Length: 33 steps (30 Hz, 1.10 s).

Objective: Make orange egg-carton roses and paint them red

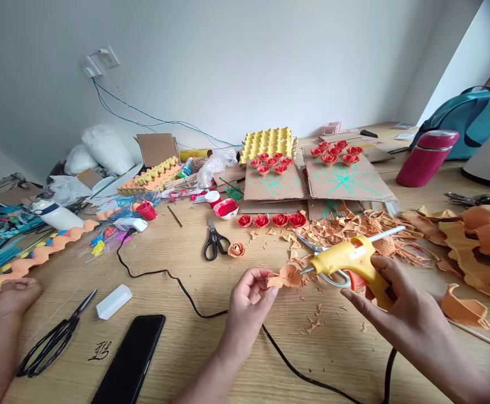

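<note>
My left hand is closed, pinching an orange egg-carton flower between thumb and fingers just above the table. In my right hand is a yellow hot glue gun, gripped by its handle, with a white glue stick poking out the back. The gun's metal nozzle points left, close to the flower's petals; I cannot tell whether it touches. Behind the flower lies a rolled orange rose, beside black-handled scissors. Light-handled scissors lie partly hidden under the glue gun.
Several red paper roses stand in a row before cardboard sheets bearing more roses. Orange scraps are heaped at right. A phone, large scissors and another person's hand are at left. A black cord crosses the table.
</note>
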Each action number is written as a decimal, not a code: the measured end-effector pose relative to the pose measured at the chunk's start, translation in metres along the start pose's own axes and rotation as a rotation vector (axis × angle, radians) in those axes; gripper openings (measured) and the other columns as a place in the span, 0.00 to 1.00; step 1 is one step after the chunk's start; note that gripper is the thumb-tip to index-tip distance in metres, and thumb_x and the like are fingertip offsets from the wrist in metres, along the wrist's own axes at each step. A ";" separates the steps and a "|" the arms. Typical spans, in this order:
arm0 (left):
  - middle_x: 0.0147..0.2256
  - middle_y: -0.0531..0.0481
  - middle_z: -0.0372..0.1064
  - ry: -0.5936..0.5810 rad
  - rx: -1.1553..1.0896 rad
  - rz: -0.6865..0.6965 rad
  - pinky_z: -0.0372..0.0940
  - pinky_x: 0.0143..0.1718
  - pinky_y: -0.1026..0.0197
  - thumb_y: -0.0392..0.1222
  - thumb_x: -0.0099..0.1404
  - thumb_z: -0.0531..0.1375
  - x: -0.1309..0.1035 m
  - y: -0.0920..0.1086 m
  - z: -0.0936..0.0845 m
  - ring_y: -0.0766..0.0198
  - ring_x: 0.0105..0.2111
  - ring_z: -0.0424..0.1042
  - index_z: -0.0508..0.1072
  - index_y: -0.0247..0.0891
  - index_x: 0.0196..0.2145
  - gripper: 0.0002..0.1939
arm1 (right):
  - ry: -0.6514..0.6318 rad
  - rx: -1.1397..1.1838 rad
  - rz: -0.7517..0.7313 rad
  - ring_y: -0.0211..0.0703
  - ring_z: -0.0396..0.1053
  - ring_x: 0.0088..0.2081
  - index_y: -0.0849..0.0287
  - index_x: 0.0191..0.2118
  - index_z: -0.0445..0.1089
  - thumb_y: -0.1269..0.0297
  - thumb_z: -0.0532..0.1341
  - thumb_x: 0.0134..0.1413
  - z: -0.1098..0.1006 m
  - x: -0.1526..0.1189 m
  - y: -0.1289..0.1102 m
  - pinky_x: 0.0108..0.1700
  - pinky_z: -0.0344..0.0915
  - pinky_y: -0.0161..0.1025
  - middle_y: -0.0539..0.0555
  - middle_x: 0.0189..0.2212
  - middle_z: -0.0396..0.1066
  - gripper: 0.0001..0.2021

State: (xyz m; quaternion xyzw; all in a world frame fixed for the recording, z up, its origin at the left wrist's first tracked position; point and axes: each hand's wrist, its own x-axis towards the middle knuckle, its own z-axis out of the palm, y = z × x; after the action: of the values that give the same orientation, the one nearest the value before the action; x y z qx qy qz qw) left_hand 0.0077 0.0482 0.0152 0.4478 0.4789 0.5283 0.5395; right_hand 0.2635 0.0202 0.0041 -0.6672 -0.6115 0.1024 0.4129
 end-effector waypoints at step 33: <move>0.37 0.49 0.81 -0.065 -0.408 -0.273 0.70 0.40 0.63 0.44 0.53 0.79 0.009 -0.002 -0.002 0.65 0.34 0.75 0.82 0.38 0.37 0.17 | -0.319 0.414 0.203 0.50 0.75 0.34 0.52 0.42 0.75 0.37 0.64 0.59 -0.014 0.010 -0.008 0.27 0.72 0.37 0.52 0.30 0.75 0.22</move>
State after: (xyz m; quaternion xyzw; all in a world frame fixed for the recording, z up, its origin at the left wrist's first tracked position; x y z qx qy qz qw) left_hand 0.0062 0.0572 0.0123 0.2777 0.4009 0.5217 0.7000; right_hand 0.2692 0.0229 0.0220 -0.6020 -0.5646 0.3698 0.4267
